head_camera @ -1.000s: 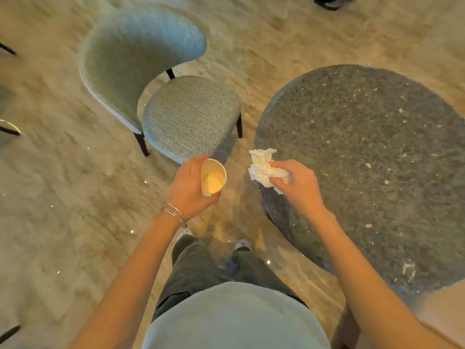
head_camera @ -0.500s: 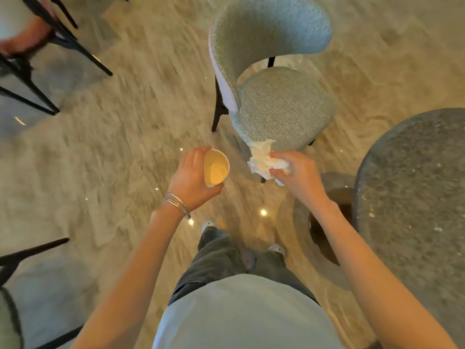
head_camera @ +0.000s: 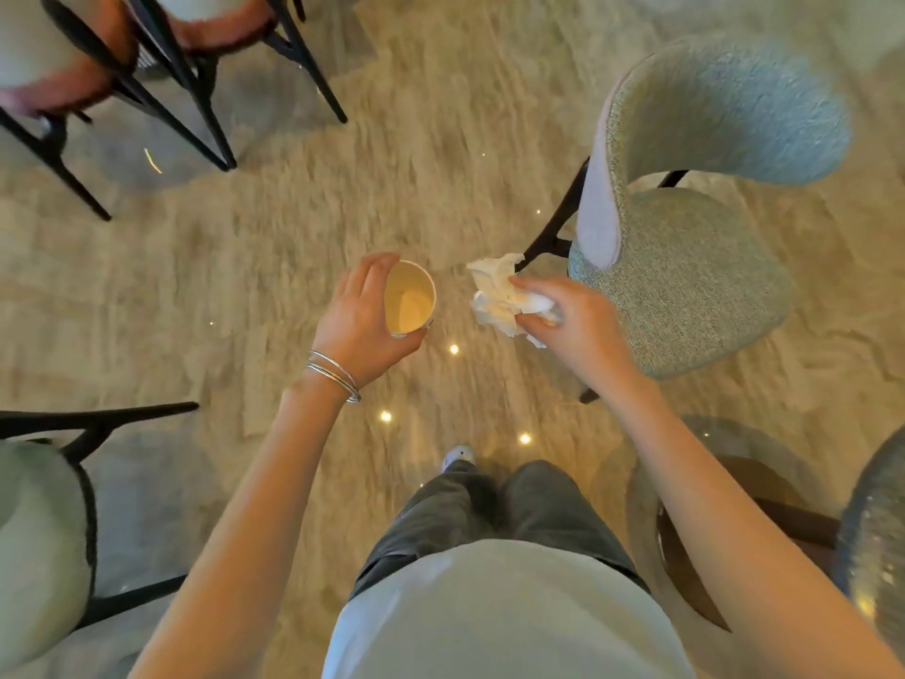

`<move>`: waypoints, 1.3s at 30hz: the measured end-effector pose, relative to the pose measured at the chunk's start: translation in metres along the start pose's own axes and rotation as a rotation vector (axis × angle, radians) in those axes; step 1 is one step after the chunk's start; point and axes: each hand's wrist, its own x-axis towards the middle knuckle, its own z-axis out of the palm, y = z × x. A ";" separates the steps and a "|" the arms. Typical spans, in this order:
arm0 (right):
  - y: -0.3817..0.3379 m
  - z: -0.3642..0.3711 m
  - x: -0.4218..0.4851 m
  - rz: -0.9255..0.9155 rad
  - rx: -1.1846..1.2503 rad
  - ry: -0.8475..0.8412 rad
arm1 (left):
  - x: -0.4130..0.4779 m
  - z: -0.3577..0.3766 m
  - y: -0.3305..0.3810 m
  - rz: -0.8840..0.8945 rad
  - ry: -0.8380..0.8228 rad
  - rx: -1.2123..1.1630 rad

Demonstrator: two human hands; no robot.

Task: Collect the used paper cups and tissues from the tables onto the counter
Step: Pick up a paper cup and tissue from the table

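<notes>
My left hand (head_camera: 360, 321), with thin bangles on the wrist, grips an empty paper cup (head_camera: 409, 298) held upright, its pale yellow inside facing the camera. A crumpled white tissue (head_camera: 495, 298) is pinched in my right hand (head_camera: 570, 323), a short gap to the right of the cup. Both hands are held out in front of my body over the beige floor. No counter is in view.
A teal upholstered chair (head_camera: 685, 267) stands close on the right, just beyond my right hand. The dark round table's edge (head_camera: 876, 531) and its base (head_camera: 685, 531) sit at the lower right. Black-legged chairs stand at the upper left (head_camera: 147, 85) and lower left (head_camera: 44, 521).
The view has swung left, away from the round table, which has slid to the lower right edge. The teal chair has shifted right. Both hands keep the same hold on cup and tissue.
</notes>
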 end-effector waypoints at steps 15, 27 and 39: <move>-0.008 0.035 0.153 -0.181 0.049 -0.188 | 0.074 -0.015 -0.063 -0.195 0.079 0.033; -0.002 0.013 0.346 -0.291 0.041 -0.236 | 0.232 -0.034 -0.073 -0.305 0.180 0.039; -0.004 0.040 0.459 -0.279 0.020 -0.238 | 0.333 -0.049 -0.137 -0.308 0.149 -0.001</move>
